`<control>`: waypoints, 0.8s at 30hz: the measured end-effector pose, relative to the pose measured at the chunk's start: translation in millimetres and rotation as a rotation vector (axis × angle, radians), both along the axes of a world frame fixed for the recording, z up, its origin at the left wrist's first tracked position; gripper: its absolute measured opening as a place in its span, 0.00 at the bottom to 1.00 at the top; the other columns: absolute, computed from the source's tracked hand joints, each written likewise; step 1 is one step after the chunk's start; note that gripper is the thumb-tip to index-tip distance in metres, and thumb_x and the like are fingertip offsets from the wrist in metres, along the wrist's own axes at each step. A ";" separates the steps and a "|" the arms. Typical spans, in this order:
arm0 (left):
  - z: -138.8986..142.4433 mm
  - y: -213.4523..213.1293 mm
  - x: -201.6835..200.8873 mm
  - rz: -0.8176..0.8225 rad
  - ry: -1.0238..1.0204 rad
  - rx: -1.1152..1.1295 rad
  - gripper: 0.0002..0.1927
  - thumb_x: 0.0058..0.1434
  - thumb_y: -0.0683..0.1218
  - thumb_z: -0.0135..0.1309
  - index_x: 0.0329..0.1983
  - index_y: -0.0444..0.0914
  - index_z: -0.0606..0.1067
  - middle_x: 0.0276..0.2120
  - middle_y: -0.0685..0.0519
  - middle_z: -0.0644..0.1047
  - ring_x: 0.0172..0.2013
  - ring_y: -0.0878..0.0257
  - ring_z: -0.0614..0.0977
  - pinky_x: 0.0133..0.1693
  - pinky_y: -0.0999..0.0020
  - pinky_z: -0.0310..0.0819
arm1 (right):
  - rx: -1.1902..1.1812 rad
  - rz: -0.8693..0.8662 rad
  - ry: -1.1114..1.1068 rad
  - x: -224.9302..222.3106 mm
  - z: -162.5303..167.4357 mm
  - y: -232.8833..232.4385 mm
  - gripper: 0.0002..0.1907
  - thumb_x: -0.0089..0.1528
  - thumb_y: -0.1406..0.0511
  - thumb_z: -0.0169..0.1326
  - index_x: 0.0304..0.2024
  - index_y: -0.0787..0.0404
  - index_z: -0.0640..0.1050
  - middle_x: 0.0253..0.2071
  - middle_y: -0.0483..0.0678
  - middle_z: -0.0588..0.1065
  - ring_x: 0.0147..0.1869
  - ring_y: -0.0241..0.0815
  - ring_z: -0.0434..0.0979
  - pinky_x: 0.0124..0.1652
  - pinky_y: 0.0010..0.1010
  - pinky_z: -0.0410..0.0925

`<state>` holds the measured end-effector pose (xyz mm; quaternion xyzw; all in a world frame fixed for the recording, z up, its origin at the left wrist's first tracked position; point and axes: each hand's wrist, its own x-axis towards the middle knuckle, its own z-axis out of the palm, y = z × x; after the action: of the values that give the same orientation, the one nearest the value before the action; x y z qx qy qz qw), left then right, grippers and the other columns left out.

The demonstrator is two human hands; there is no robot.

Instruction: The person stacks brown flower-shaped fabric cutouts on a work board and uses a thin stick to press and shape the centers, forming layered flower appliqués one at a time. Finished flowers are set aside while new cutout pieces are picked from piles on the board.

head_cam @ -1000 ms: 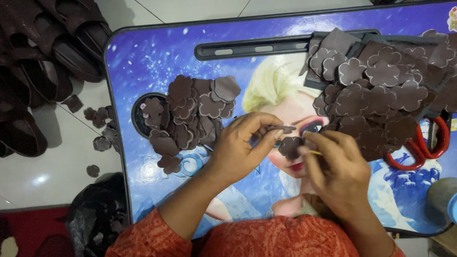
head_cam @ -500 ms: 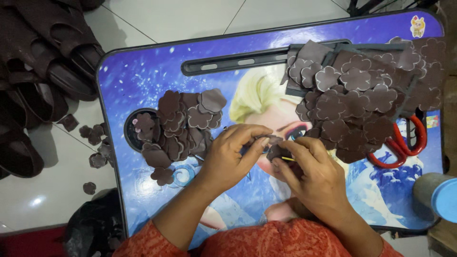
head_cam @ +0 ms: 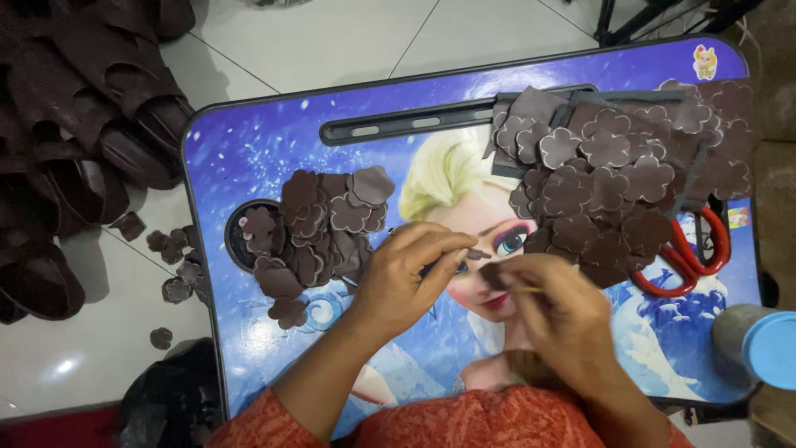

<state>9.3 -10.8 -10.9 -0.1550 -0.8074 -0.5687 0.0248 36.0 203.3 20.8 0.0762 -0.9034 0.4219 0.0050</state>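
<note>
Two bare hands are seen working over the blue rectangular lap table with a printed cartoon picture (head_cam: 249, 166), which stands on a pale tiled floor (head_cam: 332, 41). On the floor at the left, a heap of dark brown shoe uppers (head_cam: 75, 141) is piled; their number cannot be counted. Two heaps of brown flower-shaped cut-outs are laid on the table: a larger heap at the upper right (head_cam: 618, 178) and a smaller heap at the left (head_cam: 319, 232), each with too many pieces to count, and about seven loose pieces are scattered on the floor beside the table. One pair of red-handled scissors (head_cam: 692, 257) is partly covered by the larger heap, and one grey cylinder with a light blue cap (head_cam: 759, 340) stands at the right edge. The left hand (head_cam: 406, 278) is closed in a pinch on a small dark brown piece (head_cam: 479, 254), held above the table's middle. The right hand (head_cam: 560, 319) is closed around a second brown piece (head_cam: 495, 275) and one thin yellowish stick (head_cam: 531, 289). Such a piece is judged light, thin and flexible, so it is best taken by its edge between fingertips.
</note>
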 end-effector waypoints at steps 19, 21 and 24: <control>10.1 -17.5 -9.7 0.389 0.281 -0.553 0.17 0.64 0.53 0.63 0.54 0.46 0.78 0.51 0.59 0.80 0.48 0.57 0.77 0.49 0.59 0.70 | 0.176 0.038 0.196 -3.1 -8.7 -1.7 0.09 0.57 0.71 0.65 0.40 0.62 0.81 0.38 0.48 0.80 0.37 0.41 0.80 0.32 0.28 0.71; 10.1 -25.8 -20.3 0.520 0.240 -0.639 0.26 0.59 0.56 0.62 0.59 0.44 0.75 0.55 0.55 0.77 0.54 0.55 0.74 0.53 0.55 0.65 | 0.162 0.044 0.195 -3.8 -7.0 -2.8 0.09 0.57 0.71 0.65 0.40 0.62 0.81 0.38 0.48 0.80 0.36 0.40 0.80 0.32 0.28 0.71; 7.6 -30.9 -26.3 0.568 0.158 -0.674 0.32 0.59 0.58 0.61 0.64 0.44 0.72 0.56 0.55 0.77 0.58 0.55 0.73 0.58 0.51 0.60 | 0.163 0.046 0.182 -4.8 -4.7 -5.0 0.09 0.58 0.71 0.65 0.40 0.62 0.81 0.38 0.48 0.80 0.36 0.39 0.80 0.32 0.27 0.71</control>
<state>-17.0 -41.6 -3.3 0.0307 -0.9538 -0.2309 0.1897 31.2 198.3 16.1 0.1351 -0.9285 0.3383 0.0713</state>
